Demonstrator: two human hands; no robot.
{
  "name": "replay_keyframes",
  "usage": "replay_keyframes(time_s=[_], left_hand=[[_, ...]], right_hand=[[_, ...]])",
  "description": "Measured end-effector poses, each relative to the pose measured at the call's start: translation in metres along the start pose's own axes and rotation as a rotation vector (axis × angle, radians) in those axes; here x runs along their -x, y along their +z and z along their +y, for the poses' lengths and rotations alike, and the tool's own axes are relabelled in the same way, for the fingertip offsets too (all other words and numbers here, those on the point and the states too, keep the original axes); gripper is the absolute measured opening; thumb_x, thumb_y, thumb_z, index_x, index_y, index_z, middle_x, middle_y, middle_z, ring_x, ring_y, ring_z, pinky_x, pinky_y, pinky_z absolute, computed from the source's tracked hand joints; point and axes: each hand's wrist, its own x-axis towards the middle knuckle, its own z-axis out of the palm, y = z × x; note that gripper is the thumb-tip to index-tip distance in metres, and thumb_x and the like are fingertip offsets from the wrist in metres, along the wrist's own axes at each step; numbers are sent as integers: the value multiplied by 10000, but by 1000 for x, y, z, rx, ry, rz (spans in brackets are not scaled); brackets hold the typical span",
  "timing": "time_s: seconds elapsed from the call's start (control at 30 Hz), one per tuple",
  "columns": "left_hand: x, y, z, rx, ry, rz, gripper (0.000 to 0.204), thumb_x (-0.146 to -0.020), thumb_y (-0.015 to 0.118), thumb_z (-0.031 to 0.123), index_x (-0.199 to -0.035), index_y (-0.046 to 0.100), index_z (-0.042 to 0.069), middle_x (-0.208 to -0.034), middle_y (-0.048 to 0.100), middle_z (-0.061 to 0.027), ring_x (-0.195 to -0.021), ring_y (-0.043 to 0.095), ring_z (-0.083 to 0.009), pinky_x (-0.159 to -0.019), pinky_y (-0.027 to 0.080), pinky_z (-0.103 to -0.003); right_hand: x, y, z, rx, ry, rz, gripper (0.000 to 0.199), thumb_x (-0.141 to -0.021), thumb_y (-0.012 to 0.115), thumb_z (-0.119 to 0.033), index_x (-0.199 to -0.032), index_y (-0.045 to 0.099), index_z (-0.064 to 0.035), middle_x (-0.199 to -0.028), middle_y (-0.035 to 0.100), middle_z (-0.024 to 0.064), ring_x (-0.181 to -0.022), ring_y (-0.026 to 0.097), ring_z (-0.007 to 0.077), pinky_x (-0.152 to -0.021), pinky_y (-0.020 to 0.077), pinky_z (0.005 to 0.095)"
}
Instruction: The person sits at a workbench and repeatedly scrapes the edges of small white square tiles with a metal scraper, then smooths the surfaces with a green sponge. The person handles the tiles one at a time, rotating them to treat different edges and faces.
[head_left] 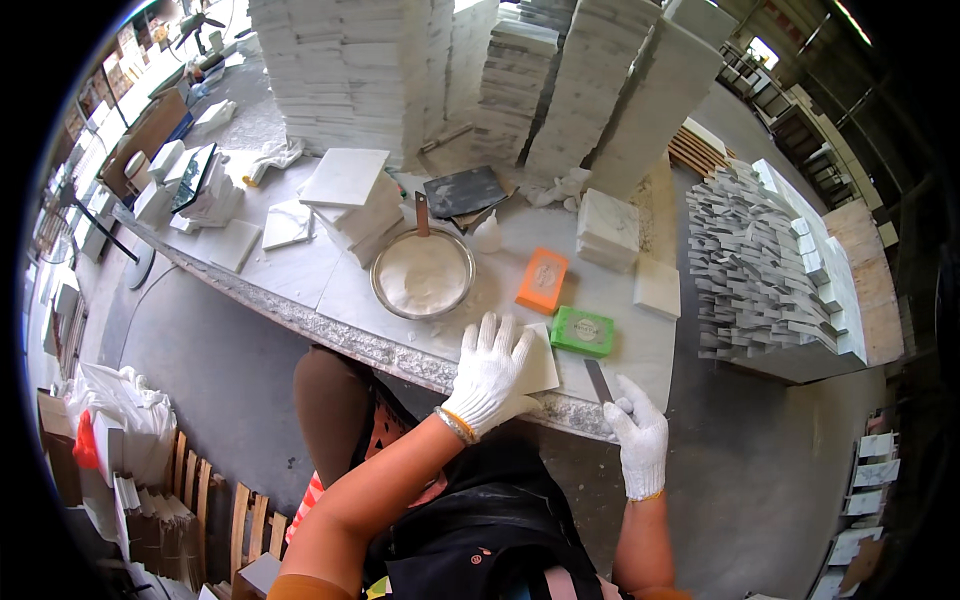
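My left hand [490, 375], in a white knit glove, lies with its fingers spread over a white marble tile [543, 365] at the table's front edge. My right hand [638, 440], also gloved, is closed around a narrow, flat, dark putty knife [598, 382], whose blade points up and left. Just beyond the tile are a green box [582, 331] and an orange box [541, 281]. A round metal bowl [376, 285] of white paste or powder stands beyond my left hand, with a brown-handled tool [421, 212] sticking out of it.
Tall stacks of marble tiles [330, 80] line the table's back. Smaller tile piles stand left [345, 180] and right [607, 228] of the bowl. A small white bottle [488, 234] and dark sheets [465, 190] lie near it. A large tile stack [750, 270] stands on the right.
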Motion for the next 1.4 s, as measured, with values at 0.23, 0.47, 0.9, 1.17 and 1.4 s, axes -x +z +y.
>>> replay_keyframes(time_s=[0.23, 0.47, 0.9, 1.17, 1.4], left_hand=[[-4, 0, -1, 72, -9, -3, 968, -529, 906, 441, -1342, 525, 78, -1284, 553, -147, -1251, 517, -357, -1057, 380, -510], [30, -27, -6, 239, -8, 45, 1044, -525, 932, 417, -1401, 508, 40, -1355, 541, -199, -1291, 505, -395, -1092, 388, -523], [93, -33, -31, 982, -346, 3, 1119, -585, 964, 411, -1493, 443, 18, -1483, 489, -189, -1383, 479, -320, -1159, 380, -411], [108, -49, -42, 1122, -296, -28, 1118, -608, 965, 295, -1528, 397, 11, -1508, 463, -142, -1414, 421, -245, -1185, 309, -374], [116, -49, -43, 1431, -397, -99, 1104, -616, 955, 256, -1529, 394, -9, -1495, 488, -123, -1390, 443, -225, -1174, 317, -366]], right_hand=[[2, 11, 7, -123, 75, -3, 458, -916, 706, -48, -1355, 613, 44, -870, 641, 12, -734, 579, 78, -655, 504, 244], [-14, 35, -16, 103, -91, -279, 295, -921, 702, -72, -1210, 709, -8, -1002, 703, 89, -852, 639, 144, -785, 519, 278], [2, 79, -48, -265, 22, -394, 378, -903, 721, -16, -1275, 667, 18, -923, 690, 65, -754, 655, 125, -670, 540, 259], [-9, 91, -50, -24, -107, -282, 341, -906, 727, -67, -1238, 695, 5, -953, 700, 85, -806, 646, 106, -740, 534, 268], [0, 97, -84, 31, -84, -561, 343, -887, 736, -46, -1222, 706, 20, -1021, 718, 69, -869, 658, 116, -783, 536, 261]])
